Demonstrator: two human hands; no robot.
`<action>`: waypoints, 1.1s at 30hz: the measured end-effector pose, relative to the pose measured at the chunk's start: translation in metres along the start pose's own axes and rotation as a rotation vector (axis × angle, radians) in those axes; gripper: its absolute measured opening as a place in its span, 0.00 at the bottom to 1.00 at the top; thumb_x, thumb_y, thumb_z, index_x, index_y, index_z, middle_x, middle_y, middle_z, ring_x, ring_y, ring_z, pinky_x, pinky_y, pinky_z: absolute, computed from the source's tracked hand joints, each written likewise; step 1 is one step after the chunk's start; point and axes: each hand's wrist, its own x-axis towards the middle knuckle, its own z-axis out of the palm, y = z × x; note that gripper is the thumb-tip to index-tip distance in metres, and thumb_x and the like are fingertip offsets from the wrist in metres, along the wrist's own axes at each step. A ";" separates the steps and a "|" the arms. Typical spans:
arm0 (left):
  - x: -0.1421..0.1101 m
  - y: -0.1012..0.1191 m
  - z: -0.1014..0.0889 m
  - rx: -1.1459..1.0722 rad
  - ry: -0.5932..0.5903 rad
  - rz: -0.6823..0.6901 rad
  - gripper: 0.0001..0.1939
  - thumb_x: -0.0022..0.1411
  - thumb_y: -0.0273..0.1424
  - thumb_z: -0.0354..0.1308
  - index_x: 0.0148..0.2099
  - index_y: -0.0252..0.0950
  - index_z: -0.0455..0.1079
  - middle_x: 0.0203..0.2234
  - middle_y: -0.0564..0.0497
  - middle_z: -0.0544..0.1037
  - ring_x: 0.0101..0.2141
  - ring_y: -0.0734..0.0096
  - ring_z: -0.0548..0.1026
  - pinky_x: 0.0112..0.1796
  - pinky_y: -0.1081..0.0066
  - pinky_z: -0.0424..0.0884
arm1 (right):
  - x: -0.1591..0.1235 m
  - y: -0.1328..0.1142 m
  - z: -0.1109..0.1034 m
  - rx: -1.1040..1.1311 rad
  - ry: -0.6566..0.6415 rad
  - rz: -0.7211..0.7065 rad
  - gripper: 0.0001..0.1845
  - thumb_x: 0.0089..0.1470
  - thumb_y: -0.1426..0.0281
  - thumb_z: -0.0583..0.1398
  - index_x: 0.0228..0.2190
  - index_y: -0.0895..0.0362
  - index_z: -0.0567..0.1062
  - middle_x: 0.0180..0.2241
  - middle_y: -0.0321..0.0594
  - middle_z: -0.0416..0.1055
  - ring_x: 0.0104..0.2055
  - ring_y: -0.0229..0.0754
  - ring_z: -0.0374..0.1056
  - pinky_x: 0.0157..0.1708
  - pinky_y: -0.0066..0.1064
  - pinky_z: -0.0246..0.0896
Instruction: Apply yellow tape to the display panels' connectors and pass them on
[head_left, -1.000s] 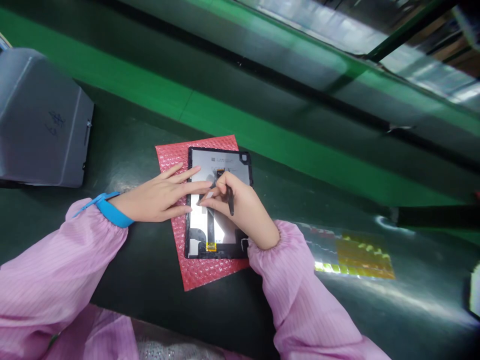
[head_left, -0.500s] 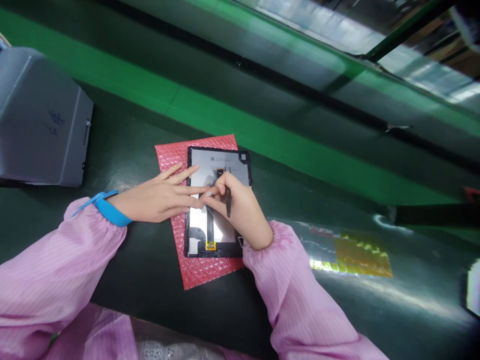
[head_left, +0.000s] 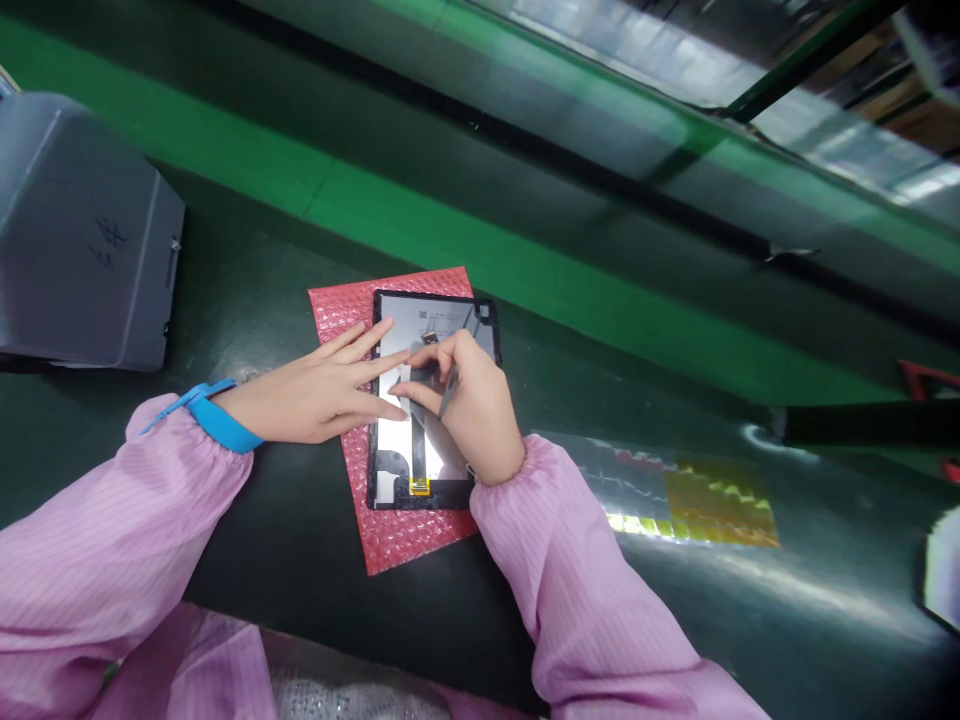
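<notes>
A tablet screen panel [head_left: 387, 470], its back side up with a black frame, lies on a red bubble-wrap bag [head_left: 390, 545]. A dark flex cable [head_left: 418, 445] runs along it to a yellow-edged end near the bottom. My left hand [head_left: 330, 395], a blue strap around its wrist, rests with spread fingers on the panel's left part. Over the panel's middle, my right hand [head_left: 476, 405] keeps dark tweezers [head_left: 449, 390] tucked in its palm. Its thumb and index finger are apart, close to the left fingertips. Whether a small piece sits between them I cannot tell.
A grey plastic bin [head_left: 82, 240] stands at the left on the dark green table [head_left: 292, 560]. To the right lies a clear sheet with yellow-amber film [head_left: 720, 505]. A green ledge [head_left: 300, 185] runs along the back. A white-faced object [head_left: 943, 570] shows at the right edge.
My right thumb and index finger have parted and shifted slightly left. The pale piece between them earlier is no longer clearly visible. The tweezers have tilted; my left hand has barely moved.
</notes>
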 end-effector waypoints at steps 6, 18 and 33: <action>-0.001 0.000 0.002 -0.002 0.090 0.016 0.19 0.69 0.25 0.53 0.56 0.48 0.75 0.69 0.47 0.54 0.70 0.40 0.38 0.65 0.39 0.50 | 0.009 0.001 0.004 -0.154 0.224 0.019 0.29 0.45 0.58 0.70 0.34 0.49 0.55 0.38 0.38 0.66 0.39 0.47 0.66 0.39 0.39 0.61; -0.010 0.010 0.011 0.070 0.111 0.035 0.32 0.61 0.51 0.61 0.61 0.37 0.68 0.68 0.33 0.54 0.69 0.37 0.46 0.65 0.37 0.45 | 0.005 0.003 -0.003 0.179 0.409 0.017 0.27 0.52 0.65 0.66 0.37 0.49 0.50 0.41 0.37 0.64 0.35 0.37 0.66 0.36 0.33 0.63; 0.087 -0.024 0.018 0.230 0.188 -0.127 0.44 0.62 0.57 0.55 0.70 0.34 0.54 0.71 0.29 0.44 0.69 0.37 0.48 0.63 0.42 0.51 | -0.181 0.094 -0.113 -0.463 0.516 0.389 0.21 0.52 0.49 0.60 0.32 0.51 0.61 0.56 0.62 0.70 0.63 0.66 0.62 0.55 0.60 0.58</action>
